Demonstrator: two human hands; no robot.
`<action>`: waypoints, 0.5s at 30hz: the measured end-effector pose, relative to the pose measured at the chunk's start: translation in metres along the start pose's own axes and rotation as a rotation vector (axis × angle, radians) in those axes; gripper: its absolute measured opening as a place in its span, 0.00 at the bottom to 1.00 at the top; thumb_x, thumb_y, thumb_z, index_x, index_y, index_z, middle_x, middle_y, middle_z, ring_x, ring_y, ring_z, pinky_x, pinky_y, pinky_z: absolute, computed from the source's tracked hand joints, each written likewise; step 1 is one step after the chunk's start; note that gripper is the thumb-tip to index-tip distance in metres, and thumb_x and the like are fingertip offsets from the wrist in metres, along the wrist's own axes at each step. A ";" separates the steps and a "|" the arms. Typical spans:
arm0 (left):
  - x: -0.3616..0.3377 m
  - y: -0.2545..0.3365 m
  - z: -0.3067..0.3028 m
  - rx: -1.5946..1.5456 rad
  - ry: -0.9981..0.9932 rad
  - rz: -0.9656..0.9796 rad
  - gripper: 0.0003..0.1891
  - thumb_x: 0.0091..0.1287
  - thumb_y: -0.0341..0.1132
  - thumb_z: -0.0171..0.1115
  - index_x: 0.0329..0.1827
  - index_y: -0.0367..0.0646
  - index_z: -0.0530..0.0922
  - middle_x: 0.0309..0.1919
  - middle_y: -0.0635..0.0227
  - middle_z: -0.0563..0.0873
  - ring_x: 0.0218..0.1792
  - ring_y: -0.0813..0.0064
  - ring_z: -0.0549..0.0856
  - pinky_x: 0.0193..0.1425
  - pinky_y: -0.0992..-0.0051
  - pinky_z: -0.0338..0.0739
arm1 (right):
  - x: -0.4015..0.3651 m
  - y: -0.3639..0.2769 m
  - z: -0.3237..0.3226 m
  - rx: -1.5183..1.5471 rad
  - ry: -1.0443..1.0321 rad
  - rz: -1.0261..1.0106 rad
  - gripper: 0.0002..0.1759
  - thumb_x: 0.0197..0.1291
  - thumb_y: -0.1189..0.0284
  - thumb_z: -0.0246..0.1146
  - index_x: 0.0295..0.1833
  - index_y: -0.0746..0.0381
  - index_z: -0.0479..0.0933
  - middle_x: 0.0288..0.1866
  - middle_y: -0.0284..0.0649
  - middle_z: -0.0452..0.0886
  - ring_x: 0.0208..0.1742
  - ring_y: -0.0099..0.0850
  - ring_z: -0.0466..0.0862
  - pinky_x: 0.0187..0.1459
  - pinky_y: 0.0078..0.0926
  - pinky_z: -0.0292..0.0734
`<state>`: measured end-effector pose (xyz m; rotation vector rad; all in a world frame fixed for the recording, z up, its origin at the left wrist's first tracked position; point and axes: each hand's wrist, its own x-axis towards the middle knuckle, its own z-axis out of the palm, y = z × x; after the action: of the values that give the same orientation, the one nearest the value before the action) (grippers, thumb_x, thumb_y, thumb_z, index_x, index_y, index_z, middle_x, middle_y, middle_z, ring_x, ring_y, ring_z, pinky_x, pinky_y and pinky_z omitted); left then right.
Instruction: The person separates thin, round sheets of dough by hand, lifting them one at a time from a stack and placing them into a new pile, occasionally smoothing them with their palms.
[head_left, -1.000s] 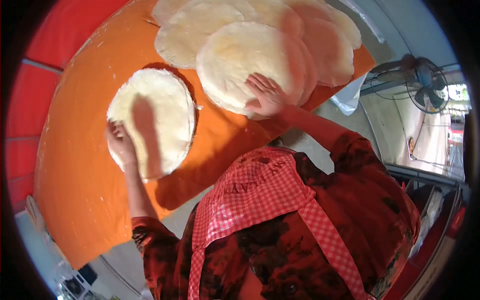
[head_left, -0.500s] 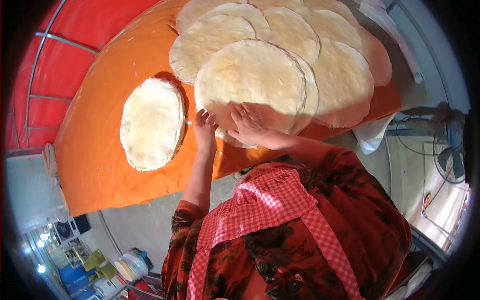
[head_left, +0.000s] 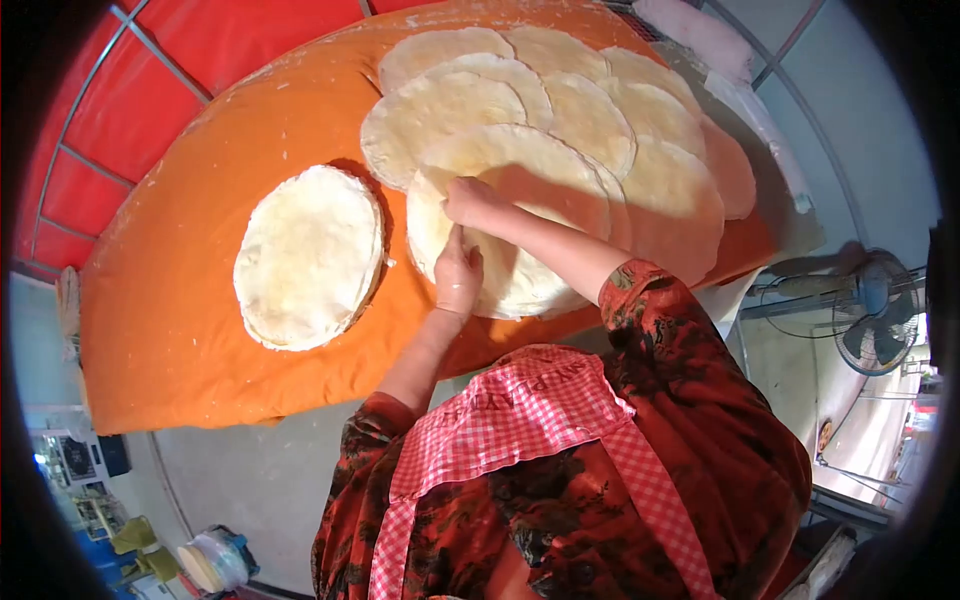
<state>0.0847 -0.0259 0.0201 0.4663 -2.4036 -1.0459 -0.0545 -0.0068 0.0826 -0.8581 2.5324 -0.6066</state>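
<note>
Large, thin, round flatbreads overlap on an orange cloth. On the nearest pile, my right hand is closed at the left part of the top flatbread, its fingertips seeming to pinch the thin sheet. Just below it, my left hand has its index finger reaching up to my right hand. The left fingers also look closed on the sheet, though their tips are partly hidden. To the left, apart from both hands, lies a separate stack of round flatbreads.
The orange cloth covers a wide table with a curved far edge. More flatbreads overlap toward the back and right. Red panels with metal bars rise at the far left. A fan stands at the right.
Both hands have come together over the left part of the near pile. My right hand has gone from lying flat with fingers spread to closed. The view has shifted slightly.
</note>
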 end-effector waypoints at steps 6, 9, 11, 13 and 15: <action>-0.025 -0.022 -0.014 -0.595 -0.108 -0.286 0.31 0.69 0.34 0.58 0.72 0.41 0.57 0.53 0.56 0.76 0.41 0.68 0.82 0.41 0.71 0.81 | 0.014 0.040 -0.087 -0.020 0.041 0.124 0.15 0.57 0.64 0.56 0.44 0.58 0.82 0.35 0.44 0.85 0.36 0.34 0.83 0.39 0.39 0.75; -0.043 -0.043 -0.019 -0.825 -0.118 -0.412 0.26 0.72 0.36 0.56 0.70 0.40 0.60 0.53 0.57 0.76 0.45 0.68 0.81 0.43 0.71 0.81 | 0.023 0.058 -0.190 0.079 0.371 -0.141 0.12 0.56 0.74 0.56 0.41 0.65 0.82 0.30 0.40 0.84 0.30 0.28 0.80 0.33 0.38 0.75; -0.045 -0.040 -0.018 -1.016 -0.063 -0.471 0.20 0.72 0.34 0.55 0.65 0.39 0.65 0.49 0.59 0.77 0.39 0.73 0.82 0.38 0.76 0.80 | -0.012 0.009 -0.250 -0.244 0.402 -0.240 0.12 0.58 0.75 0.54 0.44 0.61 0.82 0.32 0.44 0.84 0.32 0.32 0.82 0.37 0.36 0.75; -0.042 -0.017 -0.034 -1.223 -0.112 -0.644 0.20 0.73 0.37 0.52 0.65 0.41 0.65 0.51 0.58 0.76 0.42 0.70 0.81 0.42 0.73 0.81 | -0.053 -0.030 -0.260 -0.512 0.448 -0.352 0.13 0.59 0.74 0.54 0.45 0.57 0.82 0.34 0.46 0.84 0.34 0.35 0.83 0.40 0.35 0.76; -0.037 -0.007 -0.040 -1.407 -0.162 -0.752 0.20 0.75 0.41 0.49 0.66 0.43 0.64 0.54 0.57 0.74 0.46 0.67 0.81 0.47 0.69 0.81 | -0.095 -0.057 -0.244 -0.733 0.431 -0.419 0.13 0.60 0.74 0.54 0.45 0.54 0.82 0.37 0.47 0.84 0.36 0.39 0.83 0.42 0.34 0.77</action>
<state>0.1378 -0.0361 0.0278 0.7075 -0.9843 -2.7237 -0.0783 0.0789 0.3352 -1.6896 3.0295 0.0806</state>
